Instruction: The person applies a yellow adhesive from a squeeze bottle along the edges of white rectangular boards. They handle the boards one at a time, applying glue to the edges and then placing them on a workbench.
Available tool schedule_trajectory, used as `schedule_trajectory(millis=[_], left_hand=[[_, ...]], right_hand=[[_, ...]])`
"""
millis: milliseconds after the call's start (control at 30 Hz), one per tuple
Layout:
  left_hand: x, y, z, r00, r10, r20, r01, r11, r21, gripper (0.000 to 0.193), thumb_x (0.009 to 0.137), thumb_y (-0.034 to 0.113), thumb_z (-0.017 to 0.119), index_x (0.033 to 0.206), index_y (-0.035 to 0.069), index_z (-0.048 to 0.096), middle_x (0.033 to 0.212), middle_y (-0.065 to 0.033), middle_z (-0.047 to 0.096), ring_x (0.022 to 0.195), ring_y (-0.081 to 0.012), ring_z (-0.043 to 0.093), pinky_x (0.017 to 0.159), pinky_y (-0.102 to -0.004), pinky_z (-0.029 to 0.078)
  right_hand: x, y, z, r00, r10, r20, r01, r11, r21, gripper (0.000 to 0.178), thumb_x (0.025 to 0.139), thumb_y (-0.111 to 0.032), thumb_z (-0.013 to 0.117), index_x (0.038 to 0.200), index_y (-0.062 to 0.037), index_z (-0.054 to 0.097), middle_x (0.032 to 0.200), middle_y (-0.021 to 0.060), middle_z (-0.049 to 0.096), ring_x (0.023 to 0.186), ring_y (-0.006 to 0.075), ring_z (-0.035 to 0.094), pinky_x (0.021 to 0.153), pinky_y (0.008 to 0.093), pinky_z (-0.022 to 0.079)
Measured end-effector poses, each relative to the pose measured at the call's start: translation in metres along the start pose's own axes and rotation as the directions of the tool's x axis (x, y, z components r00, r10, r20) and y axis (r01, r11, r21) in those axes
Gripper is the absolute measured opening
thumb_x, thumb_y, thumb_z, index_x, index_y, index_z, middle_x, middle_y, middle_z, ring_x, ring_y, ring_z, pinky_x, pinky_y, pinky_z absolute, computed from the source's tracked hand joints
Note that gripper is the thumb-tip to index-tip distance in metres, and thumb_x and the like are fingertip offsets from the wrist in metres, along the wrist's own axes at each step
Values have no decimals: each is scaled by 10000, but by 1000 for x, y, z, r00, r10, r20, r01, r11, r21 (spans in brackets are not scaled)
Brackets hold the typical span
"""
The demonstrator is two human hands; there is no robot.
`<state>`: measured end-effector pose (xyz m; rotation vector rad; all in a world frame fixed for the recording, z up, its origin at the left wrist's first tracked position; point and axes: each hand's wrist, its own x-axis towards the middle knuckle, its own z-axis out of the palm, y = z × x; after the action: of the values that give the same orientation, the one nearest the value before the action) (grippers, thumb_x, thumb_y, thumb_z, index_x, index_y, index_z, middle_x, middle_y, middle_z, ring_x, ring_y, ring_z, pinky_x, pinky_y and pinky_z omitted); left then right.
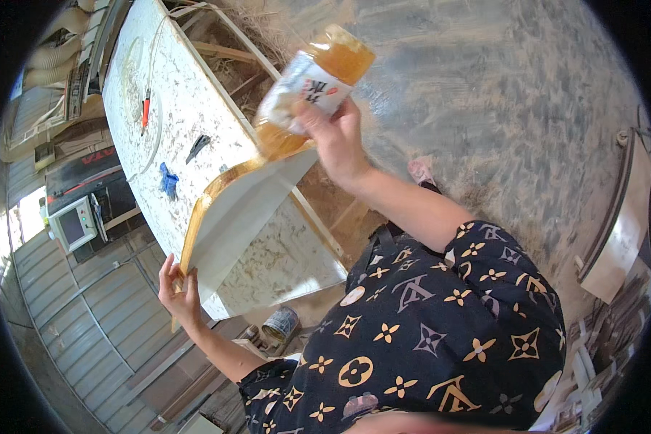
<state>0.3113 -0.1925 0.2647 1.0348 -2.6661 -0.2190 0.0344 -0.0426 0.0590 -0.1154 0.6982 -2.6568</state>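
Note:
My right hand (336, 141) is wrapped round a clear plastic bottle (325, 69) with amber liquid in it and a white label. Tilted, the bottle has its lower end at the edge of a curved white panel (231, 206); the hand and the angle hide its mouth. A shiny amber-yellow strip runs along that panel's edge. At the panel's near-left end, my left hand (183, 293) is closed on the edge, thumb on one side and fingers on the other. Beyond the panel lies a stained white tabletop (134, 87).
On the tabletop lie a black knife-like tool (197, 148), a crumpled blue scrap (168, 181) and a red-handled tool (145, 112) with a thin cord. Below stands an open can (281, 324). A machine screen (72, 226) is at left, a long pale board (618, 224) at right.

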Motion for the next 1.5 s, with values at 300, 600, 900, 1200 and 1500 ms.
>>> schedule_trajectory(millis=[300, 600, 900, 1200, 1500], left_hand=[[1, -2, 0, 1000, -9, 2, 9, 1000, 3, 451, 770, 55, 753, 1199, 41, 615, 850, -50, 656, 779, -120, 584, 767, -270, 472], [0, -3, -1, 999, -27, 19, 28, 999, -26, 445, 771, 55, 754, 1193, 41, 614, 865, -55, 660, 800, -119, 597, 790, -272, 476], [3, -8, -1, 1000, -4, 23, 5, 999, -39, 418, 774, 49, 748, 1170, 29, 615, 872, -70, 674, 799, -123, 611, 783, -269, 482], [4, -6, -1, 1000, 9, 20, -9, 1000, -21, 407, 773, 51, 757, 1155, 24, 620, 869, -55, 673, 786, -117, 605, 774, -263, 477], [6, -8, -1, 999, 20, 33, -19, 999, -29, 407, 775, 58, 758, 1157, 22, 621, 862, -50, 665, 781, -110, 590, 770, -259, 478]], right_hand=[[9, 35, -62, 915, 72, -396, -190, 944, -268, 416, 839, -270, 724, 1091, -7, 523, 1031, 111, 640, 929, 190, 639, 832, 341, 535], [-13, 23, -38, 990, 14, -142, -34, 990, -139, 451, 833, -304, 734, 1084, 10, 531, 1020, 111, 642, 905, 180, 637, 826, 310, 511], [7, 40, -73, 952, 96, -290, -147, 976, -160, 416, 849, -270, 730, 1111, -10, 536, 1046, 61, 626, 955, 133, 586, 853, 289, 473], [15, 77, -111, 885, -17, -466, -260, 812, -523, 428, 782, -338, 741, 1024, -26, 578, 962, 121, 678, 872, 217, 655, 768, 378, 514], [27, 84, -144, 954, -87, -287, -63, 878, -475, 454, 773, -195, 769, 1123, -25, 534, 1034, 90, 648, 914, 171, 627, 826, 313, 495]])
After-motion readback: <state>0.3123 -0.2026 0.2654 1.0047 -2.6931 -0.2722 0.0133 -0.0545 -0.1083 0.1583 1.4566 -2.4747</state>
